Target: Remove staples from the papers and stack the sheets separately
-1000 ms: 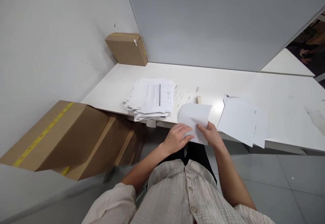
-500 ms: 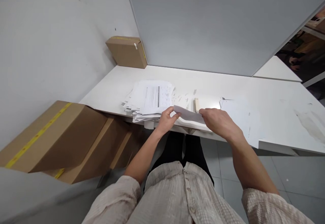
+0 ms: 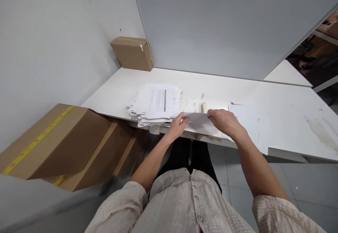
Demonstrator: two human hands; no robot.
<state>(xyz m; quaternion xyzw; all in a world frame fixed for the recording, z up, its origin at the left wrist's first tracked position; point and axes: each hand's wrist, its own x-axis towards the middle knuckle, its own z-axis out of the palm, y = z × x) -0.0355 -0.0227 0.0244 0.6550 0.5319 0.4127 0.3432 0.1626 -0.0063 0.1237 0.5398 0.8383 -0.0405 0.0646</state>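
Between my hands is a white sheet of paper (image 3: 197, 121), held at the table's front edge. My left hand (image 3: 177, 125) pinches its left side with thumb and fingers. The right side is gripped by my right hand (image 3: 223, 120), whose fingertips are partly hidden. Just behind the sheet lies a small beige stapler-like object (image 3: 204, 107), its near end covered. Left of my hands is a thick, uneven stack of printed papers (image 3: 161, 101). Several loose white sheets (image 3: 249, 124) lie to the right, beyond my right hand.
The white table (image 3: 224, 89) runs along a grey panel (image 3: 211, 25). A cardboard box (image 3: 131, 54) stands in its back left corner. Larger taped cartons (image 3: 52, 141) are stacked at the left, below table height. Shelving (image 3: 323, 43) shows at the far right.
The sheet between my hands has tilted, so more of its face shows. My left hand has shifted slightly right and my right hand slightly up and left.
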